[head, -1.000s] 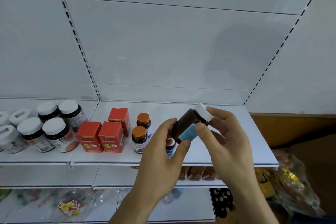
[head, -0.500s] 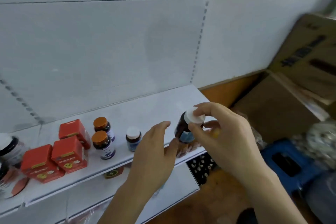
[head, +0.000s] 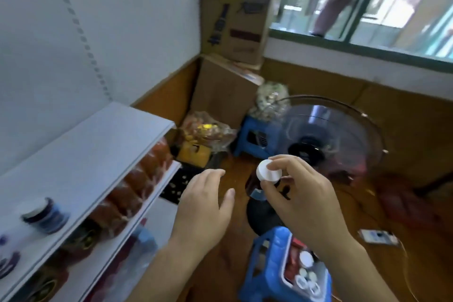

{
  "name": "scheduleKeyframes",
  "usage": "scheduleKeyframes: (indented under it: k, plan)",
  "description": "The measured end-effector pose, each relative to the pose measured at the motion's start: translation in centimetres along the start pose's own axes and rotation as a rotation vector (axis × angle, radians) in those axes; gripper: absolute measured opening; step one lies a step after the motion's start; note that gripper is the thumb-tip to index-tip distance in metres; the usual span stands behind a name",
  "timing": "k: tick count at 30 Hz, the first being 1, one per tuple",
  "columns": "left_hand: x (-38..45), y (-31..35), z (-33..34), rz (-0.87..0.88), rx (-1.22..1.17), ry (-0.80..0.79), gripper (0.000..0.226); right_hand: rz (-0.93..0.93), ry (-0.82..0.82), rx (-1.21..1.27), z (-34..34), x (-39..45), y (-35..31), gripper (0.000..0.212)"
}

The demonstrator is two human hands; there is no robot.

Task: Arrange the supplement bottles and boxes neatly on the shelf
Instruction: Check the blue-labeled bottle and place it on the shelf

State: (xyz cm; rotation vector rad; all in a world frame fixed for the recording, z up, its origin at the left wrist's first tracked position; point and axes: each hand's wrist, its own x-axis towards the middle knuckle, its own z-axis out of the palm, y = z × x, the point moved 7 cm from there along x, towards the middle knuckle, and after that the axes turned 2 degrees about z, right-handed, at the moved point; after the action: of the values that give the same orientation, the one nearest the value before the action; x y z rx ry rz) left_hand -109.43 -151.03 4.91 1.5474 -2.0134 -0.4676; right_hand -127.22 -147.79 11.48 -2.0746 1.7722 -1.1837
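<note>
My right hand point(head: 304, 198) grips a small dark brown bottle with a white cap point(head: 268, 174) and a blue label, held by the cap out over the floor, right of the shelf. My left hand point(head: 206, 206) hovers beside it with relaxed fingers, holding nothing. The white shelf point(head: 81, 154) runs along the left. One blurred white-capped, blue-labelled bottle point(head: 45, 214) stands near its front edge. More white-capped bottles point(head: 306, 270) lie in a tray on a blue stool point(head: 269, 267) below my right hand.
A floor fan point(head: 326, 140) stands straight ahead with its dark base point(head: 261, 218) under the held bottle. Another blue stool point(head: 256, 137), plastic bags point(head: 208, 130) and stacked cardboard boxes point(head: 232, 22) fill the corner. Orange packets point(head: 137, 184) line the lower shelf. A phone point(head: 377, 236) lies on the floor.
The view has swung right, away from the shelf toward the floor and fan. My left hand has let go of the bottle; my right hand now holds it alone by the cap.
</note>
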Motion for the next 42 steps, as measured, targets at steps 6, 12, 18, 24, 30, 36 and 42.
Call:
scheduleKeyframes:
  k: [6, 12, 18, 24, 30, 36, 42]
  plan:
    - [1.1, 8.3, 7.9, 0.194, -0.008, -0.068, 0.039, 0.166, 0.123, -0.078, -7.4, -4.3, 8.4, 0.024]
    - [1.4, 14.2, 18.0, 0.245, -0.014, -0.137, 0.033, 0.326, 0.142, -0.073, -11.7, -8.1, 19.8, 0.027]
    - [1.5, 14.9, 28.4, 0.211, 0.077, -0.283, 0.037, 0.441, 0.103, -0.118, -10.8, -10.9, 31.8, 0.027]
    - [1.0, 12.6, 36.5, 0.147, 0.109, -0.427, 0.037, 0.569, -0.056, -0.161, -4.3, -15.0, 41.5, 0.039]
    - [1.0, 8.1, 44.2, 0.110, 0.110, -0.530, 0.033, 0.642, -0.126, -0.217, 3.4, -17.7, 49.0, 0.041]
    - [0.3, 4.4, 49.8, 0.088, 0.142, -0.585, 0.049, 0.674, -0.193, -0.292, 10.0, -21.2, 54.5, 0.037]
    - [-0.1, 2.6, 53.6, 0.076, 0.149, -0.625, 0.057, 0.667, -0.193, -0.349, 12.6, -22.3, 57.5, 0.034]
